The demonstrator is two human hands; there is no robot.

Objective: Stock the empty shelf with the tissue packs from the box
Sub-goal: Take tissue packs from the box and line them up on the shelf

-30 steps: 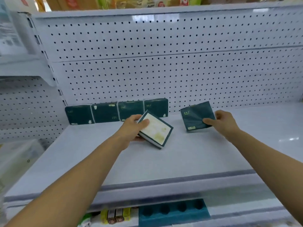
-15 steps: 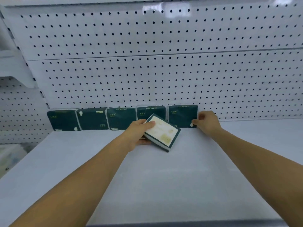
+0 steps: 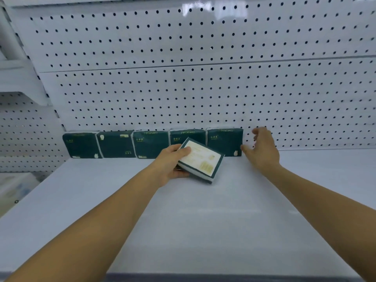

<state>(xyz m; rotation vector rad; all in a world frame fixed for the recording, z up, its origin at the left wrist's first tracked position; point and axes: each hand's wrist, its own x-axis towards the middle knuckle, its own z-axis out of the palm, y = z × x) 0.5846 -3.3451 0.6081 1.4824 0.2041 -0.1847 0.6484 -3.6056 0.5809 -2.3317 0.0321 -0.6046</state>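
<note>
Near us is the white shelf (image 3: 203,231). Above it, our left hand (image 3: 171,163) grips a tissue pack (image 3: 200,159), thumb on top, tilted and ready for the next spot. A bit farther to the right, our right hand (image 3: 262,148) is spread, thumb by the last pack (image 3: 224,141). Five packs stand on edge against the far pegboard wall (image 3: 183,94), so they stay up and we can read them.

A white pegboard back panel (image 3: 203,94) with dark holes stands upright.
</note>
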